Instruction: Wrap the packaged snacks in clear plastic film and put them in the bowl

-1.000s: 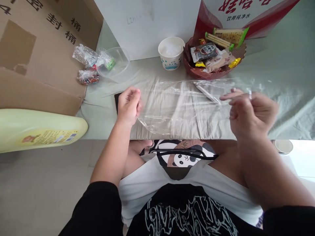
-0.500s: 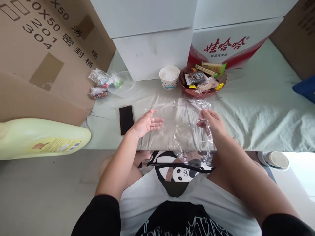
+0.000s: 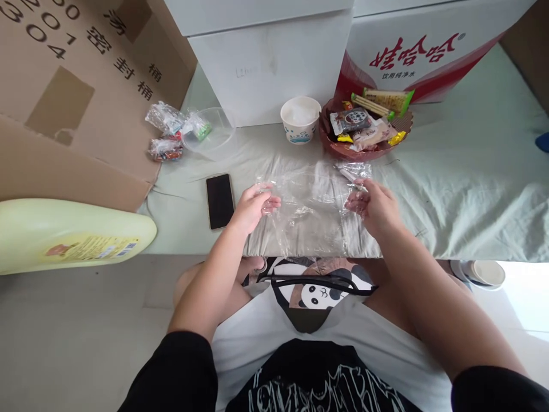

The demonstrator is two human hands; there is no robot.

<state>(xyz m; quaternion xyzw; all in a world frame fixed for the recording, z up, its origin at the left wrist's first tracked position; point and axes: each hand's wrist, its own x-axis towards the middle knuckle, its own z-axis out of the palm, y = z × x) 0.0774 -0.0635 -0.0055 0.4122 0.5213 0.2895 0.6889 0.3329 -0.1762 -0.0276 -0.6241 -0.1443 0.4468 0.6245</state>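
A crinkled, see-through sheet of plastic film (image 3: 306, 212) stretches between my hands above the front of the cloth-covered surface. I cannot tell whether it is a bag or a single layer. My left hand (image 3: 256, 207) closes on its left edge, thumb over bent fingers. At the other side, my right hand (image 3: 372, 207) pinches the film's right edge. A phone (image 3: 220, 201) with a dark screen lies just left of my left hand. Beyond the film stand a paper cup (image 3: 300, 121) with white contents and a reddish-brown bowl (image 3: 347, 153) of wrapped snacks.
White cartons (image 3: 270, 80) and a red-lettered box (image 3: 412, 63) line the back. On the left are a large cardboard box (image 3: 98, 154), a pale yellow jug (image 3: 77, 234), and small plastic packets (image 3: 165, 120) beside a clear tub (image 3: 218, 137). The surface's front edge runs above my lap.
My left hand, spread beside the film before, has closed on its left edge. The film now spans both hands more widely, and its lower bunched part has spread out. The view shifted slightly.
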